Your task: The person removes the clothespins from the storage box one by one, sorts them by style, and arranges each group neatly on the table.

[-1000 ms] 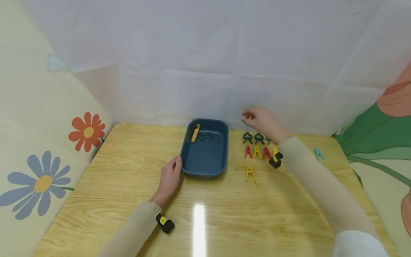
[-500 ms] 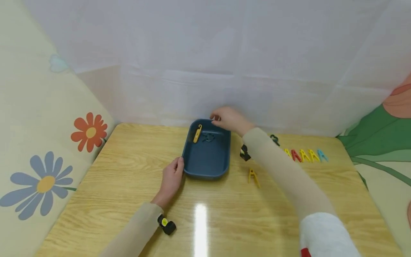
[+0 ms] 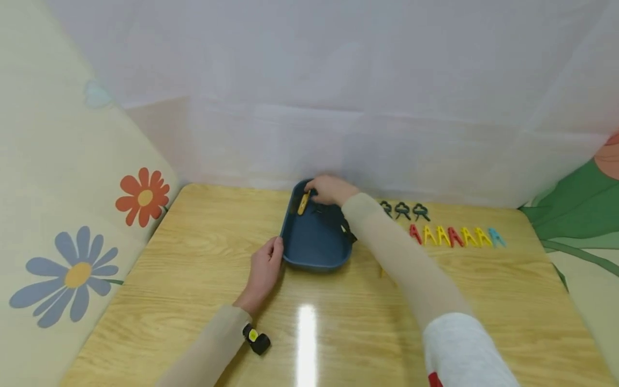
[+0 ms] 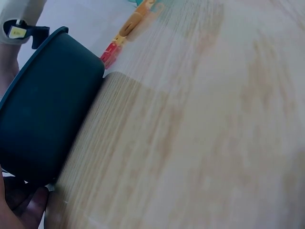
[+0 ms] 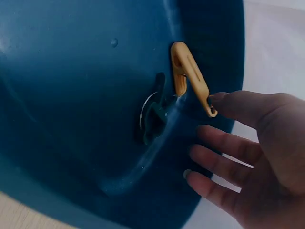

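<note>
A blue plastic basin (image 3: 314,242) stands on the table, with my left hand (image 3: 265,266) gripping its near left side, thumb up at the rim. Inside it lies a yellow clothes peg (image 5: 193,76) with a hooked end, near the far left wall. My right hand (image 3: 331,191) reaches over the far rim; its thumb (image 5: 238,106) is at the peg's hooked end and appears to pinch it, the index finger hidden behind. The other fingers spread loosely below. Beside the peg, a dark green clip (image 5: 155,117) lies on the basin floor.
Right of the basin, dark green clips (image 3: 402,210) stand in a row along the table's back. In front of them runs a row of red, yellow and blue pegs (image 3: 454,236). Another yellow peg (image 3: 383,272) is mostly hidden by the right forearm. A white cloth (image 3: 271,140) hangs behind.
My right hand has moved left from above the dark green clips, across the far rim and down to the yellow peg in the basin. My left hand has stayed on the basin.
</note>
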The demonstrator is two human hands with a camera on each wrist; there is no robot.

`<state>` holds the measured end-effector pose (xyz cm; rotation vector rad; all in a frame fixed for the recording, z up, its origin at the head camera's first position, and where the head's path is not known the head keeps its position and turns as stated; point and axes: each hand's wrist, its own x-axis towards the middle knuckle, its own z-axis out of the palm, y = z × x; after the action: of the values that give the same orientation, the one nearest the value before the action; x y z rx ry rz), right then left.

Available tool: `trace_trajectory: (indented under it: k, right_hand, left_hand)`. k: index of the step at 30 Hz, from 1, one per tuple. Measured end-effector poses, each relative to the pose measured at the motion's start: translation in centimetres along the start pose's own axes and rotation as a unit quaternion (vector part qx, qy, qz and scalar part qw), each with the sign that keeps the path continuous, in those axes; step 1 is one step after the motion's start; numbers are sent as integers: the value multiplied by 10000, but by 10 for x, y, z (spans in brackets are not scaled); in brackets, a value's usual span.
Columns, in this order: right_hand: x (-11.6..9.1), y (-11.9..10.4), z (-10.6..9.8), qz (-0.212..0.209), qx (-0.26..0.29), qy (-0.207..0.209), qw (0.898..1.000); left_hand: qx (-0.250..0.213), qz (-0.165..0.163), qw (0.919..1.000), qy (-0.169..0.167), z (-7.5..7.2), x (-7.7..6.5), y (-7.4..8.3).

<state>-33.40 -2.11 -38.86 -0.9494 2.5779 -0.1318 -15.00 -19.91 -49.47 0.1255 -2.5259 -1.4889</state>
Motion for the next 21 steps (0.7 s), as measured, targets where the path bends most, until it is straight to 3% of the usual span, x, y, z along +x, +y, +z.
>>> trace_trajectory:
  k: [5,14,21]
  right_hand:
    - [1,3,8,220,34,-254,9994]
    - [-1,7,13,186,218,-30,9996]
    - [2,4,15,297,193,-113,9993]
  left_hand:
    - [18,-40,10000,-43,2,-3,1]
    - [24,-73,9999,-110,-1,-3,1]
    - [20,-44,9999,-90,-2,-5,1]
